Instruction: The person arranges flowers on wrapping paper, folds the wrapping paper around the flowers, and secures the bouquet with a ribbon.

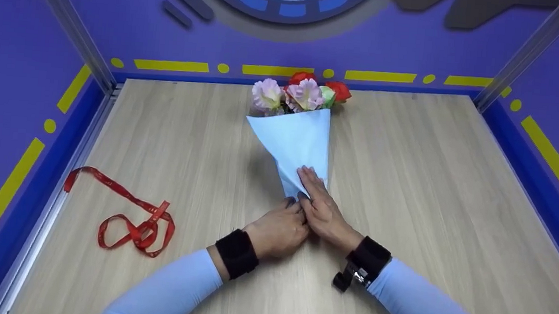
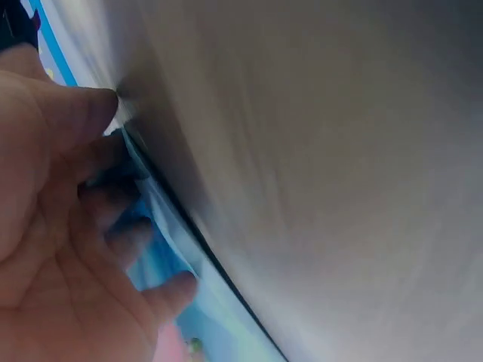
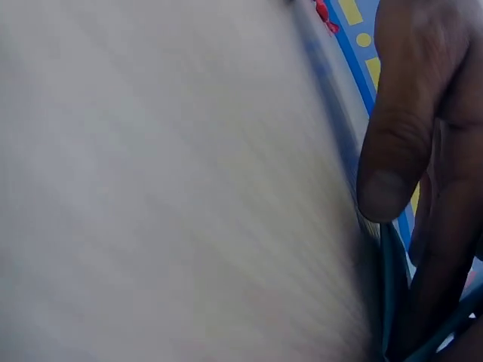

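Observation:
A flower bouquet (image 1: 305,94), pink, red and pale green, lies in a cone of light blue wrapping paper (image 1: 298,138) that narrows toward me. At the cone's narrow lower end my left hand (image 1: 278,231) holds the paper with bent fingers. Those fingers (image 2: 132,237) lie against the blue paper (image 2: 219,302) in the left wrist view. My right hand (image 1: 325,210) presses on the cone's lower right side, fingers extended along it. Its thumb (image 3: 392,166) is beside a paper edge (image 3: 392,279) in the right wrist view. Both hands touch and hide the cone's tip and any stems.
A loosely looped red ribbon (image 1: 141,236) lies on the left of the wood-grain table (image 1: 421,188). Purple panels (image 1: 120,24) with yellow marks stand at the back and both sides. Metal posts (image 1: 532,52) rise at the back corners.

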{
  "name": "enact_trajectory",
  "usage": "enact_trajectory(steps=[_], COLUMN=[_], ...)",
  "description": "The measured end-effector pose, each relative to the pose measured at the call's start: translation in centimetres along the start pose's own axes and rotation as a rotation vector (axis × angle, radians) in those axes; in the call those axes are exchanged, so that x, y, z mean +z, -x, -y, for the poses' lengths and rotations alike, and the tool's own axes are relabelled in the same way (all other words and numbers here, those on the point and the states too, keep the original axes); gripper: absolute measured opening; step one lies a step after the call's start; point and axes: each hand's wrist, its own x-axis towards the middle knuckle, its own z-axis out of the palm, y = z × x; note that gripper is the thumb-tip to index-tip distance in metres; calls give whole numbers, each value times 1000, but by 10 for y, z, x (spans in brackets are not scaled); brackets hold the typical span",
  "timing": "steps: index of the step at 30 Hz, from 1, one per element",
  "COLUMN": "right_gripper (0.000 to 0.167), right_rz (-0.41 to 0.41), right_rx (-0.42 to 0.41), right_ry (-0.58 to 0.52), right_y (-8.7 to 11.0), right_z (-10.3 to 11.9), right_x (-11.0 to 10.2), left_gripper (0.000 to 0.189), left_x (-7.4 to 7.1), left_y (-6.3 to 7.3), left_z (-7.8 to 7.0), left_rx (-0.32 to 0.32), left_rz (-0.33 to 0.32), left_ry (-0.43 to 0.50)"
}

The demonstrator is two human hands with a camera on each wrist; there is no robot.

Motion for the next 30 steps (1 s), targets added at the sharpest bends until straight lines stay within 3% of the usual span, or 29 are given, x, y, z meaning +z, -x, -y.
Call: enact_trajectory(steps=[5, 12, 14, 17, 19, 21, 23, 25, 28, 30], right_gripper=[60, 64, 65, 66, 66, 66, 66, 67, 68, 69], right_rz=[48, 187, 232, 272, 286, 293, 304, 317, 337, 350], right_rx=[-29, -84, -106, -159, -186, -197, -185, -163, -144, -133], right_ry=[48, 206, 259, 343, 396, 441, 471, 492, 512, 513], right_y=[0, 2, 2, 2, 2, 2, 3, 3, 2, 1], right_z=[-2, -1, 1, 3, 4, 5, 5, 5, 4, 4], right_x=[-1, -1, 0, 4, 5, 5, 4, 4, 5, 6], left_gripper=[41, 46, 40, 28, 24, 28, 44, 72, 106, 113], left_x=[-4, -8, -10, -17, -20, -20, -15, -7, 5, 10], left_y=[12, 26, 32, 45, 55, 62, 65, 64, 55, 47], left_z=[-11, -14, -8, 10, 30, 52, 73, 88, 100, 104], left_rx=[-4, 20, 49, 32, -79, -289, -512, -696, -848, -918], left_rz=[-39, 38, 15, -4, 11, 34, 34, 9, -81, -127], left_ry=[-39, 94, 171, 417, 619, 782, 926, 1112, 1409, 1540])
